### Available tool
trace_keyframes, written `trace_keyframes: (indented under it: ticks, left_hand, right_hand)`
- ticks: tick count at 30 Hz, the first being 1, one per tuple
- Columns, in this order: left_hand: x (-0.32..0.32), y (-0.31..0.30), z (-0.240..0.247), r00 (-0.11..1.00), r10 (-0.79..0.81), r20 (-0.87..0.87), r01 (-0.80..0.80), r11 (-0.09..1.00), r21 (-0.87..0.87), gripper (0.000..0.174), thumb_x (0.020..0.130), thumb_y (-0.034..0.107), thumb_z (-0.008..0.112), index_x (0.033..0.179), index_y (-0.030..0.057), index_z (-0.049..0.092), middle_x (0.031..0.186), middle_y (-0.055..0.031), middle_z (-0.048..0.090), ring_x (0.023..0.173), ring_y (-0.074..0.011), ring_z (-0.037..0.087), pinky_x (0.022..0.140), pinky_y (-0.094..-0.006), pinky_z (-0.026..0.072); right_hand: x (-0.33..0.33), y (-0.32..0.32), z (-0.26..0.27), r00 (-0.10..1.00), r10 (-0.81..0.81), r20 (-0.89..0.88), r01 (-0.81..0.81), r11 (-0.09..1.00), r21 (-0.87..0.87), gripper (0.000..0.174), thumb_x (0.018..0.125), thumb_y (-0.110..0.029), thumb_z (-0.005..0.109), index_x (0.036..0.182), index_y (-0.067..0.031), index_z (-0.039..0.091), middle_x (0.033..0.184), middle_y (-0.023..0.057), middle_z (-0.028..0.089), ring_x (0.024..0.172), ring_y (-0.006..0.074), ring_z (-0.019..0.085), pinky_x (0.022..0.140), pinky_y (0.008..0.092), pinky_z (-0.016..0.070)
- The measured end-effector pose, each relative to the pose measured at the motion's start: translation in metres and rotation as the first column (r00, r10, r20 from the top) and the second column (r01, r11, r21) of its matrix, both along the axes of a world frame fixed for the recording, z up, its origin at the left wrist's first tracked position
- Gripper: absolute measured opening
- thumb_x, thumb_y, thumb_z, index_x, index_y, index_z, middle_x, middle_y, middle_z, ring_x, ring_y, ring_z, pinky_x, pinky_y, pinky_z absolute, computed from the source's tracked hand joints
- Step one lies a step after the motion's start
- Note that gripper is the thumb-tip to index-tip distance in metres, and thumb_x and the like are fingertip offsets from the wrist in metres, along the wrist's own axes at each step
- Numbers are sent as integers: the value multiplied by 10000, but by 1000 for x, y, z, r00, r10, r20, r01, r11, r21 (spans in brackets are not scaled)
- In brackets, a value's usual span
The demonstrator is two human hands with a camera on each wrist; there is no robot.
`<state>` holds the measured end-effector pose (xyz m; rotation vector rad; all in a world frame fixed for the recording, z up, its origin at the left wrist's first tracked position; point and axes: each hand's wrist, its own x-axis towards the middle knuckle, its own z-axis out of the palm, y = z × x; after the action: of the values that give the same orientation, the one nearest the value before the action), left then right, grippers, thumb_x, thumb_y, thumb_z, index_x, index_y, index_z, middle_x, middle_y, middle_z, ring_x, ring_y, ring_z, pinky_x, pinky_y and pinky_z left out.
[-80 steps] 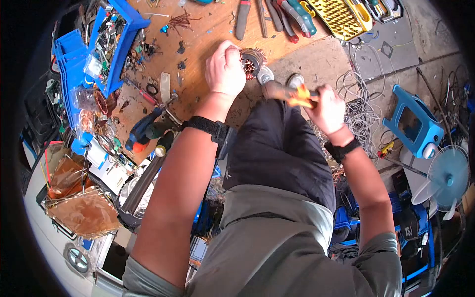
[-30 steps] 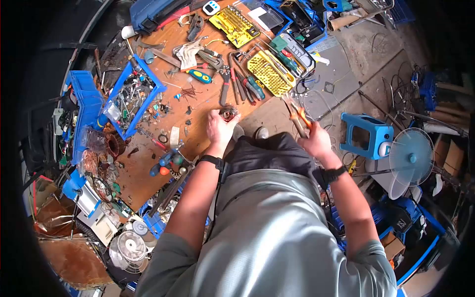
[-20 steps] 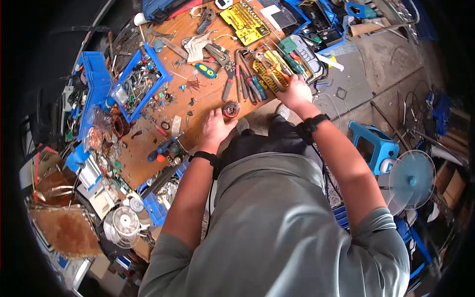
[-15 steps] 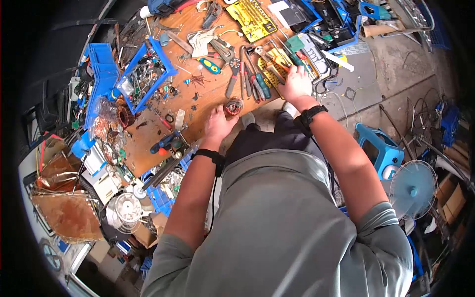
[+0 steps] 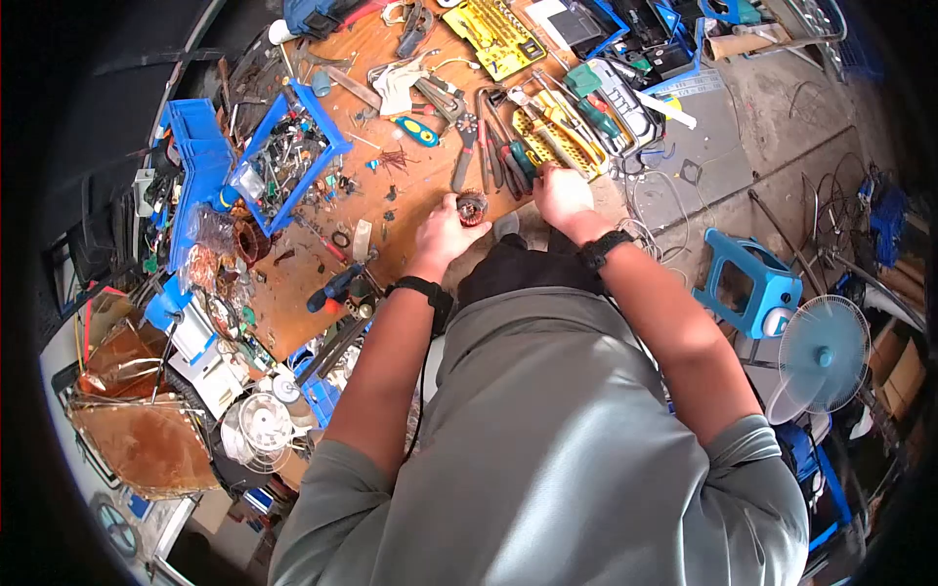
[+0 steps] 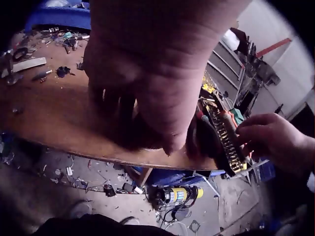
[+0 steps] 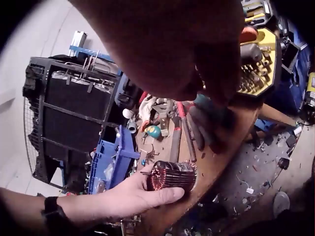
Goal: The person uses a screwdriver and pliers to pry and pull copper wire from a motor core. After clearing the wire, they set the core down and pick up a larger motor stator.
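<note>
At wooden bench (image 5: pixel 293 298) edge, L hand (image 5: pixel 445 234) grips copper-wound motor coil (image 7: pixel 170 176) to steady it; R hand (image 5: pixel 562 195) over dark-handled pliers (image 5: pixel 505 158), grip unclear.

Bright daylight, strong fisheye bending with dark vignetted corners; both wrist views dim, shadowed and blurred.

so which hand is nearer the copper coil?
Left. The left hand holds the copper coil; the right hand is apart from it, off to its side by the yellow bit tray.
</note>
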<state>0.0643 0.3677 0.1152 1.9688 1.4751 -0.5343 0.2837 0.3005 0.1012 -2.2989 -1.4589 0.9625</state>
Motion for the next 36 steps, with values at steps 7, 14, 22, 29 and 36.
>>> trace_keyframes:
  ticks: [7, 14, 22, 29, 36]
  left_hand:
    - [0, 4, 5, 993, -102, -64, 102, 995, -3, 836, 764, 675, 668, 1275, 38, 488, 1167, -210, 669, 1097, -356, 655, 925, -468, 512]
    - [-3, 2, -2, 992, -116, -56, 116, 993, -8, 851, 791, 696, 637, 1258, 16, 431, 1149, -226, 673, 1094, -356, 660, 919, -466, 515]
    - [-2, 8, -1, 988, -132, -77, 124, 986, -107, 872, 817, 686, 634, 1277, -15, 393, 1205, -258, 642, 1134, -386, 635, 945, -478, 497]
    - [2, 7, 2, 993, -74, -90, 62, 989, -131, 862, 820, 647, 668, 1292, -9, 368, 1238, -251, 631, 1165, -392, 618, 969, -473, 476]
    - [1, 7, 0, 995, -64, -82, 50, 985, -162, 871, 816, 637, 687, 1289, -15, 355, 1241, -276, 617, 1187, -418, 595, 996, -478, 449]
  right_hand:
    - [-14, 15, -15, 972, -228, -48, 212, 951, -223, 372, 880, -278, 546, 935, 49, 716, 1002, 301, 686, 979, 413, 678, 901, 458, 533]
    - [-15, 3, -6, 946, -323, 4, 323, 946, 9, 365, 851, -241, 593, 1083, 37, 634, 1070, 289, 645, 990, 428, 652, 885, 480, 525]
    - [80, 4, 10, 855, -395, 336, 311, 909, 277, 296, 855, -217, 623, 1080, -25, 634, 1085, 207, 621, 1046, 377, 611, 904, 479, 502]
    - [114, 20, -3, 906, -135, 402, 189, 977, -97, 386, 866, -270, 639, 1174, -40, 615, 1172, 163, 661, 1130, 362, 612, 962, 445, 504]
    - [110, 23, -11, 860, -69, 506, 124, 989, -76, 501, 820, -299, 670, 1263, -79, 592, 1140, 160, 678, 1078, 326, 652, 914, 439, 537]
